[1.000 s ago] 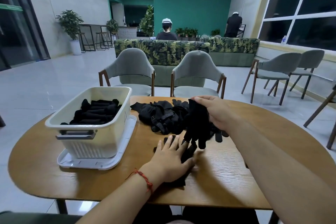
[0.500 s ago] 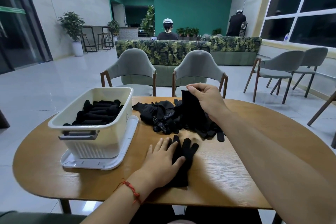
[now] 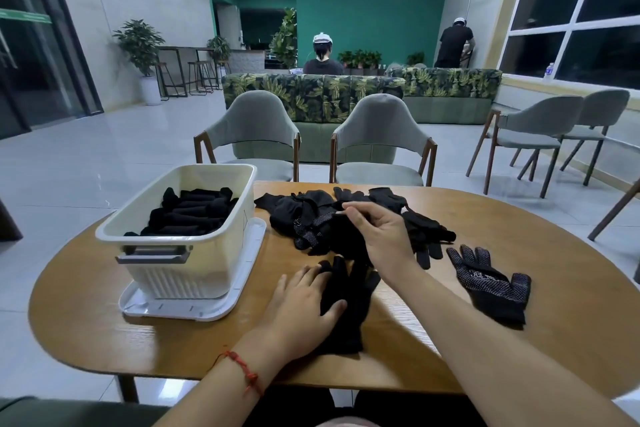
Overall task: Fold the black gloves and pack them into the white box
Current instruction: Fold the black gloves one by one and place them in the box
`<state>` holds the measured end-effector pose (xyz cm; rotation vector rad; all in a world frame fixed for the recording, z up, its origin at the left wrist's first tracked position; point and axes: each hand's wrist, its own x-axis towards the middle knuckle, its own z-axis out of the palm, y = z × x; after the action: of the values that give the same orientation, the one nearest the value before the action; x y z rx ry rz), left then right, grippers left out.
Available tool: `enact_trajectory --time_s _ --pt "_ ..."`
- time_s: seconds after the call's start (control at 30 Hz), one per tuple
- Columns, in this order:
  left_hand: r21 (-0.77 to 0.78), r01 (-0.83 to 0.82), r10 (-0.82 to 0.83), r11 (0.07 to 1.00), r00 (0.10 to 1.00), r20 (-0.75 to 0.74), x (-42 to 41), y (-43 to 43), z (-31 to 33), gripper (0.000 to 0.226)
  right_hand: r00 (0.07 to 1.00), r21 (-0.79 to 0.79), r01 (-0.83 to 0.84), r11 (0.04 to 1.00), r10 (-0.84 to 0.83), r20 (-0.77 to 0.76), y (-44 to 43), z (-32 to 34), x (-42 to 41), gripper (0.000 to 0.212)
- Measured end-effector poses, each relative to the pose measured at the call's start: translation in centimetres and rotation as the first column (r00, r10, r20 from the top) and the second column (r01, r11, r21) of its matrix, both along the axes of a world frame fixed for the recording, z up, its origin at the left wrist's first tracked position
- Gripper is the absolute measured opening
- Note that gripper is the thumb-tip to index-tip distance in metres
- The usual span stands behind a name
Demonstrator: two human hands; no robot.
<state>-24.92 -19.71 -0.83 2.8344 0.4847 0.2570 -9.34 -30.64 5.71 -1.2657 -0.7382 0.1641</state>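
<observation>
While the right hand [image 3: 381, 236] has thumb and forefinger pinched on a fold of the heap of loose gloves [image 3: 311, 218], at twelve o'clock on the table [image 3: 554, 340], several gloves could be dragged up together, because the knit fingers and cuffs are tangled. The flat glove [image 3: 346, 319] at six o'clock is pressed down by the left hand [image 3: 304, 308], whose fingers are laid straight and spread, with nothing gripped. If that pressure is eased, the limp fabric could be shifted and its alignment lost. A dotted glove [image 3: 491, 284] at three o'clock is lying apart, beside the right forearm, and could be swept aside by it. Soft black knit is seen throughout, with pale grip dots on some palms. The white box [image 3: 180, 274], at ten o'clock, is made of smooth rigid plastic, rectangular, round-cornered and ribbed low down. It is partly filled with folded gloves [image 3: 194, 215] in rolled rows and is stood on a flat white lid [image 3: 242, 288].
</observation>
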Motion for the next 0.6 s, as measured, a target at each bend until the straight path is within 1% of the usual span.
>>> enact_trajectory --time_s 0.13,0.2,0.27,0.3,0.37,0.43,0.47,0.53,0.6 --pt "-0.007 -0.005 0.006 1.0 0.994 0.107 -1.2 0.0 0.0 0.061 0.996 -0.001 -0.076 0.997 0.076 -0.041 -1.7 -1.0 -1.8 0.018" --pt "-0.001 0.004 -0.003 1.0 0.987 0.158 -2.0 -0.1 0.1 0.055 0.99 -0.044 -0.13 0.99 0.128 -0.054 -2.9 -1.5 -2.4 0.018" --pt "-0.019 0.006 -0.002 1.0 0.978 0.208 -2.7 0.0 0.1 0.051 0.984 -0.112 -0.178 0.978 0.177 -0.021 -4.1 -2.1 -3.0 0.017" --pt "-0.028 0.005 0.001 1.0 0.974 0.227 -3.0 0.0 0.2 0.05 0.98 -0.167 -0.19 0.968 0.198 0.034 -4.7 -2.5 -3.1 0.017" --pt "-0.045 0.008 0.004 0.999 0.966 0.258 -3.4 0.0 0.3 0.044 0.951 -0.321 -0.16 0.933 0.233 0.203 -6.0 -3.4 -3.3 0.021" --pt "-0.077 0.004 0.019 0.997 0.958 0.287 -3.9 -0.1 0.5 0.035 0.879 -0.455 -0.081 0.887 0.279 0.387 -7.1 -4.0 -3.5 0.03" --pt "-0.114 -0.009 0.042 0.993 0.956 0.289 -4.1 -0.1 0.5 0.034 0.833 -0.501 -0.045 0.865 0.309 0.459 -7.5 -4.3 -3.8 0.034" --pt "-0.181 -0.028 0.081 0.983 0.953 0.293 -4.3 -0.2 0.6 0.043 0.748 -0.562 0.019 0.827 0.361 0.557 -7.8 -4.8 -4.3 0.041" --pt "-0.179 -0.031 0.084 0.983 0.952 0.294 -4.2 -0.1 0.5 0.051 0.676 -0.586 0.092 0.805 0.382 0.63 -7.6 -5.2 -4.6 0.042"
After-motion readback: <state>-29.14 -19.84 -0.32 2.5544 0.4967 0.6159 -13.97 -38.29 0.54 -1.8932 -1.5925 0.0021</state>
